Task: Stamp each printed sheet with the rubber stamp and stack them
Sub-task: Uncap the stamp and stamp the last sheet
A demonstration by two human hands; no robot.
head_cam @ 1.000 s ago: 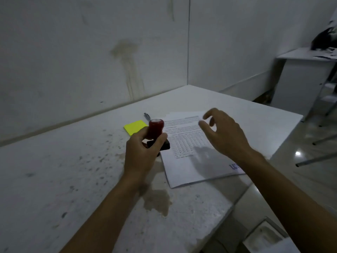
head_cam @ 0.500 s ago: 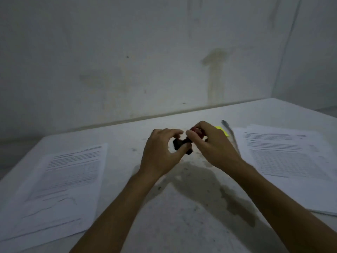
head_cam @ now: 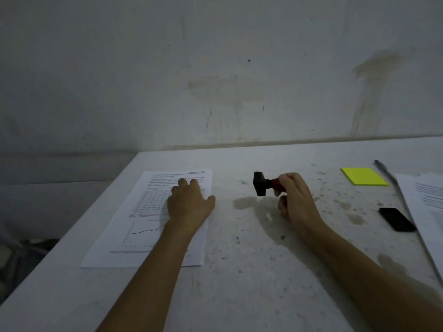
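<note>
- The rubber stamp with a black block base and red handle [head_cam: 267,186] is tipped sideways at frame centre, above the white speckled table [head_cam: 239,271].
- The right hand [head_cam: 296,200] has its fingers curled round the red handle, with the base jutting left beyond them.
- The left hand [head_cam: 189,202] lies flat, fingers straight, on the white printed sheet with table and graph [head_cam: 143,219] at centre left.

One head-worn view is given, aimed forward and down across the stained white table [head_cam: 239,271] toward the wall [head_cam: 215,68], both forearms seen close below.
</note>
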